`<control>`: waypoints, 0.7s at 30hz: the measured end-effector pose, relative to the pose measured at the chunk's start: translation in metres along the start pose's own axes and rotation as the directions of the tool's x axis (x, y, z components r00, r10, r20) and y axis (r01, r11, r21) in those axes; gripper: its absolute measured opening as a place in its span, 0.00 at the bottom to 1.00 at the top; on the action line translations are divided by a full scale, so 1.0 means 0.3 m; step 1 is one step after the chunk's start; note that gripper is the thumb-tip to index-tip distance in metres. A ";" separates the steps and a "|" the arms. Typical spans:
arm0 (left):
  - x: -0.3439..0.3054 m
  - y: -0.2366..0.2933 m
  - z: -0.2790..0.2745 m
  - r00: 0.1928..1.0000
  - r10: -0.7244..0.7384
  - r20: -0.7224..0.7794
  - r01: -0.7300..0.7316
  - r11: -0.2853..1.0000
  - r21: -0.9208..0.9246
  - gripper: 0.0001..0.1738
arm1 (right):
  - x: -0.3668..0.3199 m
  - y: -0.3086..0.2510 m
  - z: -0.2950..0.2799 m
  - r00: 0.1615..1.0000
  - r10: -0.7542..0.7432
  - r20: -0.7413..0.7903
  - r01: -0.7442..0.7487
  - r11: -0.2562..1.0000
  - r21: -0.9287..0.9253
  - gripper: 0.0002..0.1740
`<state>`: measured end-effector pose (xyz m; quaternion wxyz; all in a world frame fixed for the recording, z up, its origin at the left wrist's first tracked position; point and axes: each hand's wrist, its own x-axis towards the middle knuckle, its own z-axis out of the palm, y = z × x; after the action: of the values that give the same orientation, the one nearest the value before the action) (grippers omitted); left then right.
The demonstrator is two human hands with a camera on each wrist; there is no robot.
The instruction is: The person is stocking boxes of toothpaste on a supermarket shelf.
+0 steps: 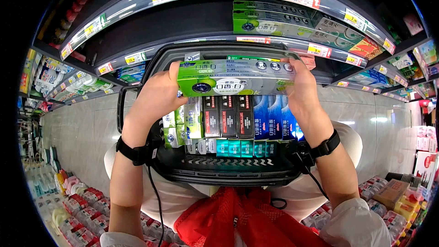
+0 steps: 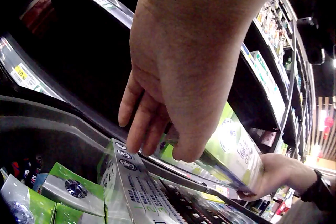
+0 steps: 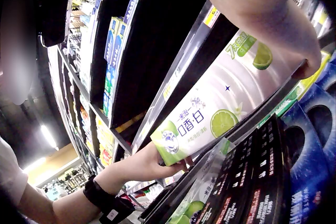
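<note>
L hand (image 1: pixel 153 98) & R hand (image 1: pixel 302 93), fingers curled round each end, hold green toothpaste box (image 1: pixel 233 77) above crate (image 1: pixel 228 170), near shelf (image 1: pixel 183 23). Not shelved yet; crate looks nearly full, so plenty left.

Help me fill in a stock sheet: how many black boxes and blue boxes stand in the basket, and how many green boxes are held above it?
Black boxes: 3
Blue boxes: 3 in view; the right hand may hide more
Green box, gripped at its ends by the left hand and the right hand: 1
Total: 7
</note>
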<state>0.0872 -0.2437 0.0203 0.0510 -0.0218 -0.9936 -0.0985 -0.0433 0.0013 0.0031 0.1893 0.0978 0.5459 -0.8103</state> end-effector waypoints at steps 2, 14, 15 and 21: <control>0.001 0.000 0.000 1.000 -0.001 0.001 0.001 1.000 0.003 0.30 | 0.000 0.001 0.000 1.000 -0.008 0.005 0.008 1.000 0.002 0.12; 0.000 0.001 0.005 0.995 0.070 -0.067 -0.067 0.996 0.055 0.32 | -0.008 -0.008 0.005 0.998 0.067 -0.019 -0.066 0.998 0.022 0.08; 0.001 0.000 0.005 0.995 0.072 -0.066 -0.069 0.996 0.054 0.32 | -0.007 -0.006 0.004 0.998 0.065 -0.017 -0.065 0.997 0.030 0.08; 0.002 0.005 0.002 0.995 0.070 -0.069 -0.069 0.997 0.021 0.31 | -0.009 -0.006 0.007 0.998 0.064 -0.008 -0.064 0.997 0.041 0.08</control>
<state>0.0866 -0.2421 0.0202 0.0890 -0.0524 -0.9908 -0.0880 -0.0414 0.0005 0.0063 0.2105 0.1227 0.5269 -0.8143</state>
